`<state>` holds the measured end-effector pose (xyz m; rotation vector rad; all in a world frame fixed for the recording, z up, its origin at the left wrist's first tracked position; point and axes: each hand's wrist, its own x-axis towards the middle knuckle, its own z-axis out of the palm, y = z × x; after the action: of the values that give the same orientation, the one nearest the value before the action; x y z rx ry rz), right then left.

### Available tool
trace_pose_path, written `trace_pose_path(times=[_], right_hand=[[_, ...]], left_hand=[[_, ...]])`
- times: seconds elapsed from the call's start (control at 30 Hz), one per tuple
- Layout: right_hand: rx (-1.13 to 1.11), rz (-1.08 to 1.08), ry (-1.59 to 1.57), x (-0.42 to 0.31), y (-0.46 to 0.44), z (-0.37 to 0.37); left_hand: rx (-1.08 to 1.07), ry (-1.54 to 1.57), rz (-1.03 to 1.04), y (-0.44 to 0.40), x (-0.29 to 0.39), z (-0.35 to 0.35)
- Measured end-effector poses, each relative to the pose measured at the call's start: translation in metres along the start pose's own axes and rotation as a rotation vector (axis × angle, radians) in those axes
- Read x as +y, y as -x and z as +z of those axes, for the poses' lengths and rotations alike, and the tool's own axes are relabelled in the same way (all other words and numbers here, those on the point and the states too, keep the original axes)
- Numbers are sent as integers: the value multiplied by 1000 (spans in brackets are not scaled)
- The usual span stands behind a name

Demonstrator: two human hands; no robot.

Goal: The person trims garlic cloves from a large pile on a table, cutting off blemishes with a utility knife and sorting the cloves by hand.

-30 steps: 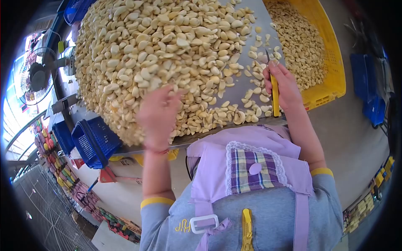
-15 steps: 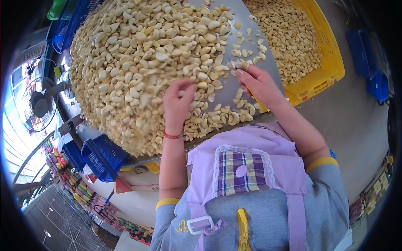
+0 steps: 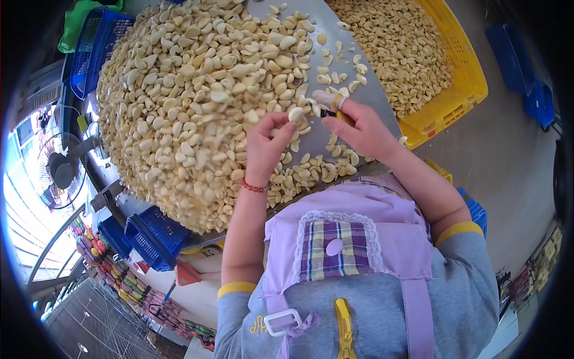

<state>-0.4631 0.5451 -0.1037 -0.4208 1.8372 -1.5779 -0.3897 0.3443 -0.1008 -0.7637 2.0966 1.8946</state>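
My left hand [image 3: 270,142] pinches a pale cream, clove-shaped piece [image 3: 295,113] between thumb and fingers, over the right edge of the heap [image 3: 191,90] of similar pieces. Closed around a small knife [image 3: 342,118] with a yellow handle and a dark part near its front is my right hand [image 3: 363,127]. Its index finger wears a whitish cover with a band. The knife's front end points at the held piece, and a light scrap shows beside it; whether the blade touches the piece I cannot tell. Under both hands lies a grey metal tabletop [image 3: 311,140] with scattered pieces.
At the upper right, a yellow crate [image 3: 466,72] holds many smaller, curved pieces. Blue baskets [image 3: 152,236] hang by the table's left side, with another blue basket [image 3: 95,54] at the upper left. A fan [image 3: 61,170] stands at left. Blue bins [image 3: 511,57] sit at far right.
My left hand has moved right and now holds a piece up by the knife. My right hand has shifted slightly left and turned, showing the knife handle. The view has shifted a little.
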Motion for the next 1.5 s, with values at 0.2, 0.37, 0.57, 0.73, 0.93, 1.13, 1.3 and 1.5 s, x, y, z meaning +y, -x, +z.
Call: trace_pose_path(times=[0.2,0.37,0.57,0.73,0.93,1.13,1.3,1.5], right_hand=[[-170,-75,136,-12,1,9],[-168,-94,12,-8,-5,16],[-41,220,-237,-15,-9,11],[-62,197,-187,-16,-9,12],[-49,146,-212,-10,-10,6],[21,144,-324,-11,-12,4],[48,155,-328,-9,-12,2],[68,99,-245,-8,-9,-4]], left_hand=[[-152,327,50,11,-6,5],[-408,946,190,16,-14,-7],[464,-657,459,-13,23,-64],[350,-631,439,-41,29,-85],[-477,1047,303,-24,16,-58],[96,-308,545,-64,38,-47],[200,-791,327,-74,63,-53],[-89,357,48,-59,45,-55]])
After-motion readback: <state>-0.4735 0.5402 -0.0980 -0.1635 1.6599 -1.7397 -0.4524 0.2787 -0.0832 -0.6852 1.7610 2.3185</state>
